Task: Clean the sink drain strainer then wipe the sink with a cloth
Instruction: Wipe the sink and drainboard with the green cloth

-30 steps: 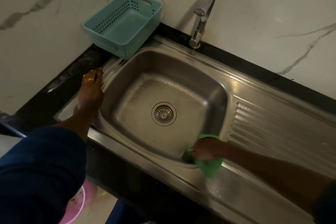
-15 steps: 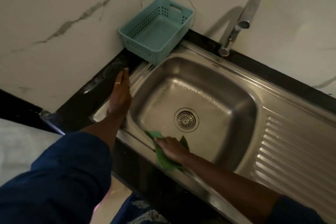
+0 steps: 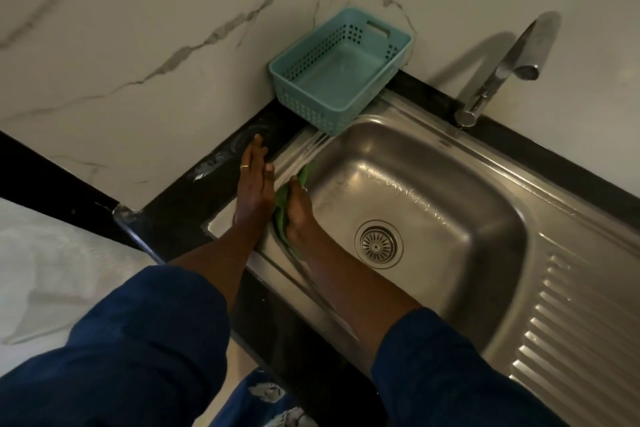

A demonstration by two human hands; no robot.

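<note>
Right hand (image 3: 298,210) grip closed on green cloth (image 3: 282,206) against sink (image 3: 450,184) left wall, left hand (image 3: 252,189) flat, grip open, on rim, drain strainer (image 3: 378,244) in basin floor

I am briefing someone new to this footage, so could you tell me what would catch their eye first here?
The green cloth stands out, pressed by the right hand against the left inner wall of the steel sink. The left hand lies flat on the rim beside it. A teal basket sits in the corner behind, and the drain strainer lies bare in the basin floor.
</note>
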